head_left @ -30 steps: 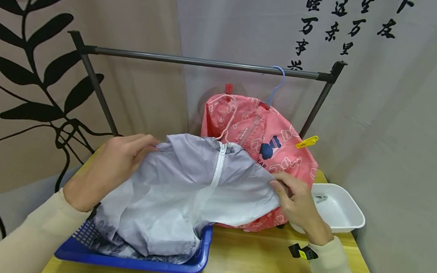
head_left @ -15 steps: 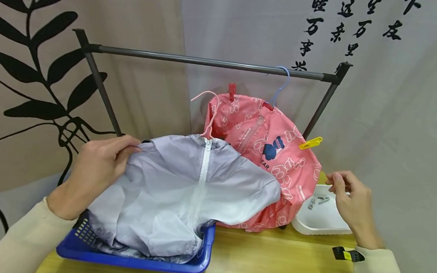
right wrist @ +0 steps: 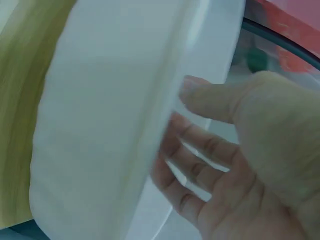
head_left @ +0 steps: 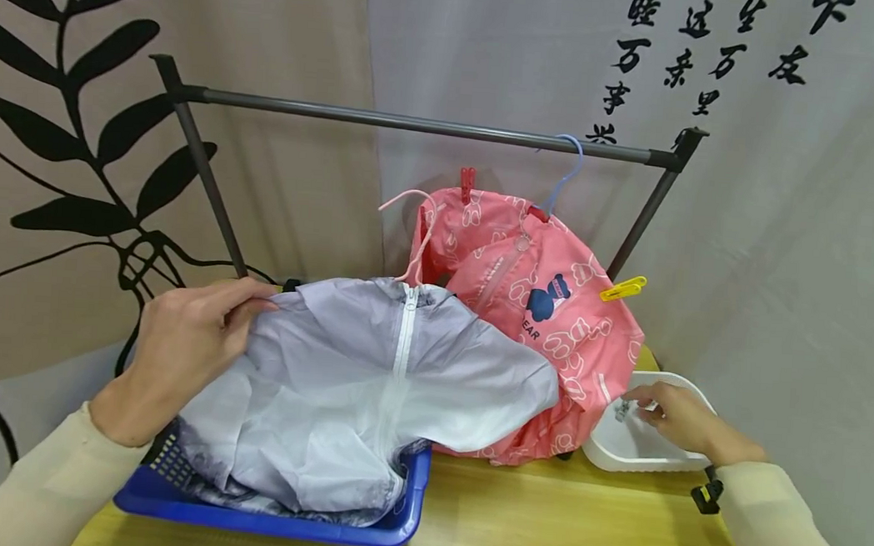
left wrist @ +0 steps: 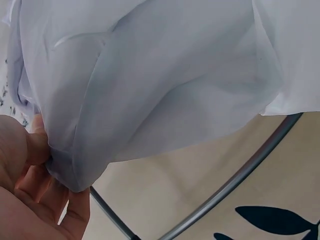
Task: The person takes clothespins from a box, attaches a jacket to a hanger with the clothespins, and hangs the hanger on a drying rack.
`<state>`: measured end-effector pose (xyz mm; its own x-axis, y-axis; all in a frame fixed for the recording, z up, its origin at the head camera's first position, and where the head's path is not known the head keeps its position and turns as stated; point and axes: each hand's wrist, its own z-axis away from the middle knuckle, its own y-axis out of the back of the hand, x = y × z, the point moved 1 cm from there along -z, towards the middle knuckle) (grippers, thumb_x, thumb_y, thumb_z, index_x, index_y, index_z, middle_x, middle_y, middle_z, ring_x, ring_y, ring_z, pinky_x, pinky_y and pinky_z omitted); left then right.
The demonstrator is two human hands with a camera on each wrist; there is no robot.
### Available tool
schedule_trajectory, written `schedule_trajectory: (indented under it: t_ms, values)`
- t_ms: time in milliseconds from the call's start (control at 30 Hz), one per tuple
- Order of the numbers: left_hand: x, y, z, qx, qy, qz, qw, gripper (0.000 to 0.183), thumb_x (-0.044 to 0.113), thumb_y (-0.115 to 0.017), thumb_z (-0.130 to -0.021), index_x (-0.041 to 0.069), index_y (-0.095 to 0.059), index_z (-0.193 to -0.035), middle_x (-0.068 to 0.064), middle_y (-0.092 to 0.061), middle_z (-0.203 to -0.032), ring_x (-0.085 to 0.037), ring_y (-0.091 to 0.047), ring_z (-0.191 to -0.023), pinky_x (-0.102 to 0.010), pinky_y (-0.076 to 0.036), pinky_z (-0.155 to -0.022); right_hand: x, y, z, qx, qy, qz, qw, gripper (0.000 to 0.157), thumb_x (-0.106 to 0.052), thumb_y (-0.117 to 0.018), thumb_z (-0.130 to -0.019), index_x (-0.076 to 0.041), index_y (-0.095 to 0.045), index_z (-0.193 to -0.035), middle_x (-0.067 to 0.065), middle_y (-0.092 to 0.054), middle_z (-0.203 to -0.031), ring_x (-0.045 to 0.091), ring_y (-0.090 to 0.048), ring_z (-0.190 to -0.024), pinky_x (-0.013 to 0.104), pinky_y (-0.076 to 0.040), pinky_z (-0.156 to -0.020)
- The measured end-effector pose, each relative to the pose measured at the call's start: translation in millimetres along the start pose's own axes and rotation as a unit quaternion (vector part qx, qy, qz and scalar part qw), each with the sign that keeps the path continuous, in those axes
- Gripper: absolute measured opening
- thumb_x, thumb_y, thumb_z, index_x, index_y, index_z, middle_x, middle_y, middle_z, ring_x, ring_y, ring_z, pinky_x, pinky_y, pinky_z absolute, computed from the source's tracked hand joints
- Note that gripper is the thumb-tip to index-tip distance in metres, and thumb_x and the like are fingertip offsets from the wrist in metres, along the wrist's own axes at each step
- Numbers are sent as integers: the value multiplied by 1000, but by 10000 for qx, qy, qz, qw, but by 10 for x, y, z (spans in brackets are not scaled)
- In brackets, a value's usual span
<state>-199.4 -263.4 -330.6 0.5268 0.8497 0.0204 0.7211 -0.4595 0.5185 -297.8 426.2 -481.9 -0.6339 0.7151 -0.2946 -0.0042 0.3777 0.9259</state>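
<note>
A grey-and-white zip jacket (head_left: 341, 367) spreads over a blue basket (head_left: 316, 533), its lower part inside. At its left shoulder my left hand (head_left: 184, 358) pinches the fabric; the left wrist view shows thumb and fingers gripping the jacket (left wrist: 135, 100). From the jacket's collar rises a pink hanger hook (head_left: 429, 231), free of the rail. My right hand (head_left: 687, 422) dips into a white tray (head_left: 643, 465), close to small clear clips (head_left: 622, 408). In the right wrist view, the right hand (right wrist: 225, 165) has thumb and fingers apart behind the tray wall, fingertips partly hidden.
A grey rack rail (head_left: 386, 120) crosses above the wooden table (head_left: 542, 522). On it, by a blue hanger (head_left: 566, 176), hangs a pink bear-print jacket (head_left: 576, 332) behind the grey one. A red clothespin (head_left: 467, 185) and a yellow clothespin (head_left: 623, 289) are clipped to it.
My right hand has let go of the jacket's sleeve and moved right, down into the white tray. The pink hook now stands up, tilted left. My left hand shifted left, still pinching the jacket.
</note>
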Motion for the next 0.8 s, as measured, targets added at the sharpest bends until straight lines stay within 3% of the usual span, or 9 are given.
schedule_trajectory:
  t_ms: [67,133,167,333,500,600,800]
  values:
    - [2,6,12,19,8,-4,10000,19,4,-95,-90,15,-90,-105,-6,-87,-84,-13,-54,-49,-37,-42,-45,43,-39,-25,-233,114,-77,9996,38,16,-76,-88,-2,-86,-120,7,-82,-93,16,-71,-81,28,-58,-69]
    - [0,24,19,-78,-5,-71,9999,16,6,-93,-94,14,-91,-108,-7,-87,-84,-12,-54,-49,-35,-42,-45,49,-45,-52,-559,-45,12,9984,36,15,-78,-90,-3,-85,-121,4,-81,-91,13,-70,-80,29,-58,-71]
    - [1,23,22,-64,4,-46,10000,16,6,-93,-94,15,-91,-108,-7,-87,-83,-12,-53,-49,-34,-41,-45,157,-101,-49,-656,-40,89,9978,37,14,-78,-90,-6,-86,-121,-1,-81,-91,7,-69,-79,28,-57,-70]
    - [4,27,34,-56,45,-51,10000,19,4,-93,-93,16,-91,-107,-5,-85,-80,-8,-46,-48,-30,-35,-44,193,-138,-65,-1001,-306,228,9942,35,17,-80,-86,-9,-85,-109,-3,-81,-94,6,-68,-81,28,-60,-73]
    - [5,51,36,-177,8,-199,9996,13,7,-89,-98,15,-91,-109,-5,-84,-81,-9,-47,-50,-31,-38,-45,-37,1,-109,-1418,-877,288,9856,24,11,-91,-89,-6,-83,-105,4,-82,-97,12,-66,-82,31,-60,-76]
    - [-5,65,41,-226,-90,-284,9993,11,10,-88,-100,13,-91,-110,-7,-85,-83,-10,-51,-50,-32,-41,-45,-54,2,-117,-1530,-1134,342,9811,24,6,-94,-89,-8,-82,-104,1,-78,-90,12,-63,-80,30,-57,-75]
    - [-8,44,50,103,-392,-124,9991,14,12,-91,-95,11,-91,-109,-13,-89,-90,-20,-60,-48,-37,-41,-43,-33,-35,-101,-1525,-1276,472,9789,20,0,-94,-92,-13,-81,-99,-1,-76,-87,13,-59,-78,32,-53,-74]
